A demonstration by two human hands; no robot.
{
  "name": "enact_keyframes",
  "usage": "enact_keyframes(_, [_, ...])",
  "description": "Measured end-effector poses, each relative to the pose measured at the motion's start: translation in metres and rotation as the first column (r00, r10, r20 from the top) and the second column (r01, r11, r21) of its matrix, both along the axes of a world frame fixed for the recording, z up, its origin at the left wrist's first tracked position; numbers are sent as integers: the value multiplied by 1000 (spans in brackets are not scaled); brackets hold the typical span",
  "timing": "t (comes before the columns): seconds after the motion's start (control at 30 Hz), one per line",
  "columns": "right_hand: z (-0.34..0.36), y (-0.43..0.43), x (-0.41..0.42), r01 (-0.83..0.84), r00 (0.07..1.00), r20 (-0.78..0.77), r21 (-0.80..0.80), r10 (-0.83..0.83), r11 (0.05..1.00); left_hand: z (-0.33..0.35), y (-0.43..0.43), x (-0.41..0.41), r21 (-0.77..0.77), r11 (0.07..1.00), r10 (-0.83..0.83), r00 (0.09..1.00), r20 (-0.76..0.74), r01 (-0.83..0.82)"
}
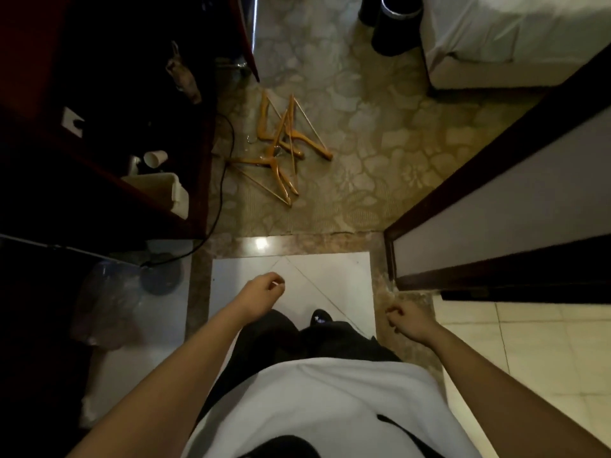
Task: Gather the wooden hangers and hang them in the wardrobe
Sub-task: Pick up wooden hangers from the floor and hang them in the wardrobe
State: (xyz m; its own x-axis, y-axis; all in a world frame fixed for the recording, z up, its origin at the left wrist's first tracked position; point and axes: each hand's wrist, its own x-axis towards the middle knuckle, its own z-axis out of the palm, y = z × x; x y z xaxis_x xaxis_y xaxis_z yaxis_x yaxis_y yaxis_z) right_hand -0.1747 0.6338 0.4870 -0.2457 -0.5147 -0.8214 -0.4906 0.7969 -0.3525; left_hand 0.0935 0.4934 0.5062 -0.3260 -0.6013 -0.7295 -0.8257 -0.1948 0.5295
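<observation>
Head camera, looking straight down. Left hand [263,290] stretched forward over a white floor tile [330,272], bare forearm reaching in from the lower left, back of the hand up, fingers [277,283] loosely curled and holding nothing. Right hand [408,320] a little lower and further right, over the marbled border beside the tile, wrist bent slightly inward, fingers [393,315] likewise loosely curled, nothing in them. Both hands well apart from each other.

Wooden hangers [284,147] in a loose, crossed heap on the patterned carpet [380,143], well ahead of both hands and near the foot of a dark wooden cabinet [198,206] on the left. Exact count hard to tell through the overlap; metal hooks barely visible against the carpet.

Inside of the cabinet mostly lost in shadow: only a paper cup [155,158], a white tub [165,190] and a black cable [222,190] trailing down to the floor easy to read. Something pale hanging higher up in the dark, too dim to name. Clear plastic bag [109,309] at lower left, contents unreadable. Dark-framed door [496,209] on the right, cut by the frame edge. Corner of a bed [496,38] at top right, also cut off, with a dark round bin [395,24] just beside it, clipped at the top. Below the hands, white shirt [314,408] and dark trousers covering the legs; only the toe of one dark shoe [320,317] showing. Both arms cut off at the bottom edge.
</observation>
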Motion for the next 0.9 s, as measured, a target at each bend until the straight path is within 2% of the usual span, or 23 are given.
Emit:
enact_keyframes(0.17, [-2,-94,-8,-147,989,35,14,147,989,-8,-49,18,66,991,116,992,53,-120])
enact_keyframes(0.37, [-6,-227,8,-155,982,97,-80,162,985,-33,-122,58,131,930,332,937,108,-344])
enact_keyframes(0.47, [-6,-290,15,-193,974,106,-61,199,979,-38,-170,70,146,888,417,897,147,-437])
enact_keyframes(0.63, [-5,-378,11,-223,966,113,-82,232,971,-37,-271,61,136,917,354,922,157,-375])
enact_keyframes(0.77, [5,-425,-9,-202,971,106,-123,215,972,-26,-349,24,96,935,336,939,76,-342])
enact_keyframes(0.9, [0,-455,-48,-228,970,68,-63,232,972,-22,-403,-22,98,960,262,965,10,-262])
